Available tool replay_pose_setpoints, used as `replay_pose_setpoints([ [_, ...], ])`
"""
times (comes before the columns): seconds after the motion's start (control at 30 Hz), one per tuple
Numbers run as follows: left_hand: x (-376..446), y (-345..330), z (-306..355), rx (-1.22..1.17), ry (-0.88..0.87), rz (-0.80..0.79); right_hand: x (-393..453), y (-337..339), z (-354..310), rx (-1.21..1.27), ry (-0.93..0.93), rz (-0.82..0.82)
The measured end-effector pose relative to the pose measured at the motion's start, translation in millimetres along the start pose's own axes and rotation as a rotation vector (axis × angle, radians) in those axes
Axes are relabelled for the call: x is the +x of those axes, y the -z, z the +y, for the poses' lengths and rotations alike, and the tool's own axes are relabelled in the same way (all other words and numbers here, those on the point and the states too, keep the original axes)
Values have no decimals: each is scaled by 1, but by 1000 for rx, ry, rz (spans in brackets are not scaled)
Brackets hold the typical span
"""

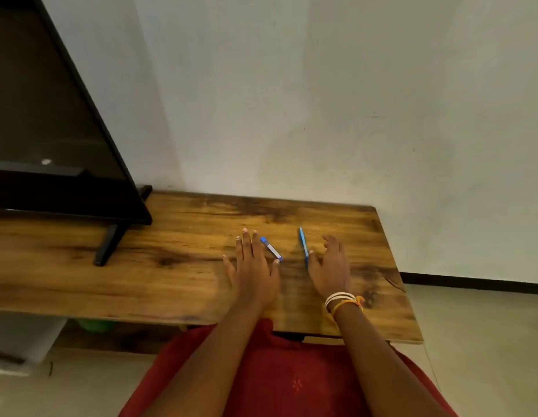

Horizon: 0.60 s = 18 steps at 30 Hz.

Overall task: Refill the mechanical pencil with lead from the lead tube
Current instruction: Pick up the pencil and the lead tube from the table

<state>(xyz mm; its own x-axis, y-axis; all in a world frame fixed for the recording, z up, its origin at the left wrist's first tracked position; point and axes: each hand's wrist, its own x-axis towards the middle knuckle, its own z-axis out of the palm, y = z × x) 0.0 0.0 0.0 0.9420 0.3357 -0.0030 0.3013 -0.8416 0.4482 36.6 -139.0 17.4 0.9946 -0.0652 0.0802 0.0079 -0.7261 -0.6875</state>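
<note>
A short blue and white lead tube (271, 249) lies on the wooden table (171, 260), slanting toward the near right. A slim blue mechanical pencil (303, 245) lies a little to its right, pointing away from me. My left hand (252, 267) rests flat on the wood, fingers spread, just left of the tube, its thumb tip close to the tube's near end. My right hand (330, 267) lies palm down just right of the pencil, its thumb beside the pencil's near end. Neither hand holds anything.
A black flat screen (51, 115) on a stand (106, 245) fills the table's left side. A pale wall rises behind the table. The table's right edge drops to a light floor (478, 341). Bangles circle my right wrist; red cloth covers my lap.
</note>
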Motion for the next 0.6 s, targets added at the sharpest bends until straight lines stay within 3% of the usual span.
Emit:
replay_pose_setpoints([
  [0.2, 23, -8, 13, -172, 59, -41, 23, -9, 13, -123, -104, -115],
  [0.47, 60, 9, 1, -328, 50, 89, 38, -14, 8, -170, -149, -221],
  [0.6, 69, 17, -3, -408, 69, 173, 43, -11, 5, -49, -205, -183],
])
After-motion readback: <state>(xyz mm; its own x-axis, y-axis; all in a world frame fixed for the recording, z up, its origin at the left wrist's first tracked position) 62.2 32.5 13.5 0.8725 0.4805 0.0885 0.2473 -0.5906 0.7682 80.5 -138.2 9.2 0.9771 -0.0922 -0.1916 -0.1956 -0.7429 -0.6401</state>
